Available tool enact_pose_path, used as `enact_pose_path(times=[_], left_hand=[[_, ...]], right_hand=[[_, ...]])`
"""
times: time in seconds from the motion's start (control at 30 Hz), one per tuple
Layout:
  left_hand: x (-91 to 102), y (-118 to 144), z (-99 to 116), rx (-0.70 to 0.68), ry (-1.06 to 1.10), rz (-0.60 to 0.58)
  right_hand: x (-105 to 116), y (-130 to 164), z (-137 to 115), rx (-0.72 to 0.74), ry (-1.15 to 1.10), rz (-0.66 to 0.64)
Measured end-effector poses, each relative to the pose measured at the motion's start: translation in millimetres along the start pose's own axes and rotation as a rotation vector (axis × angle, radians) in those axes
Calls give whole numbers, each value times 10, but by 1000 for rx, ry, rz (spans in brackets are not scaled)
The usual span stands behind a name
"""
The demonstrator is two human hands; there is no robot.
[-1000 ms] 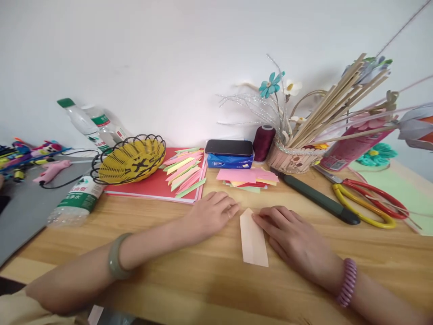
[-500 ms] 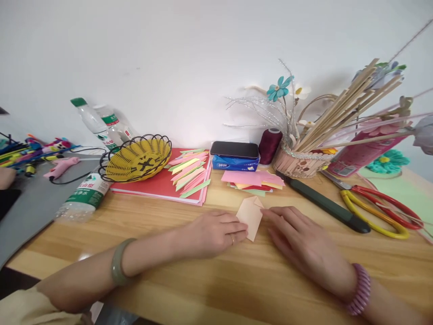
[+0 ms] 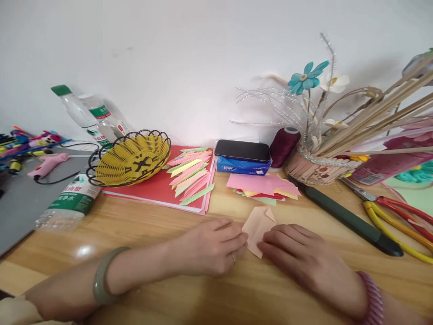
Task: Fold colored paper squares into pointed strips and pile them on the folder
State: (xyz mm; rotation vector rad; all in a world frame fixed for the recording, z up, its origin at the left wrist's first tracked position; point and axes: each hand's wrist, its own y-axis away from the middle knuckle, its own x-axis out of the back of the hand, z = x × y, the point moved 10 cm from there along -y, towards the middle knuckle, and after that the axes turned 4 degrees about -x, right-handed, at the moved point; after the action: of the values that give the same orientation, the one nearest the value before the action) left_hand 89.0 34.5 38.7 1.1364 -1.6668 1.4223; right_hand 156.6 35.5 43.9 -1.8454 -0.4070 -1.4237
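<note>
A small peach sheet of folded paper [image 3: 259,228] lies on the wooden table between my hands, a creased flap at its top right corner. My left hand [image 3: 216,246] is closed, its curled fingertips gripping the paper's left edge; a ring and a green bangle show on that arm. On the other side, my right hand [image 3: 306,259] has its fingers pressed together on the lower right edge. Its thumb is hidden. Just beyond the sheet sits a loose stack of coloured paper pieces [image 3: 257,184], pink on top.
Behind are a phone [image 3: 242,150] on a blue tissue pack [image 3: 241,166], a thread spool [image 3: 284,146] and a flower basket [image 3: 313,168]. A dark green-handled tool [image 3: 352,221] and scissors [image 3: 399,216] lie right. Left are a yellow basket [image 3: 133,160], paper strips [image 3: 191,174] and bottles [image 3: 72,198].
My left fingers, flat on the paper before, are now curled at its left edge. My right fingers have moved from the upper flap down to the lower right edge. The view has shifted.
</note>
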Motion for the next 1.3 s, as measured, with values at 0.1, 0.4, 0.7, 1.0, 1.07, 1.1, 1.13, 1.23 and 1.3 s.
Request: enact_pose_path(times=[0.1,0.4,0.7,1.0,1.07,1.1,1.13,1.23,1.3], left_hand=[[-29,25,-32,28,-25,-23],[-10,39,-61,103,45,-49],[-13,26,-19,137,67,-52],[-17,10,43,83,16,-86],[-16,15,60,70,16,-82],[-15,17,65,67,17,-80],[-15,18,69,64,21,-78],[-12,15,64,67,24,-74],[-4,4,49,78,28,-65]], right_hand=[[-69,-43,31,-63,-72,-24],[-198,-26,199,-332,-338,-32],[-211,-47,229,-445,-287,3],[-268,-16,293,-523,-255,8],[-275,-26,300,-525,-246,9],[-273,-30,300,-522,-241,13],[-270,-34,299,-519,-236,16],[-257,-31,290,-510,-223,21],[-253,-25,287,-510,-224,16]])
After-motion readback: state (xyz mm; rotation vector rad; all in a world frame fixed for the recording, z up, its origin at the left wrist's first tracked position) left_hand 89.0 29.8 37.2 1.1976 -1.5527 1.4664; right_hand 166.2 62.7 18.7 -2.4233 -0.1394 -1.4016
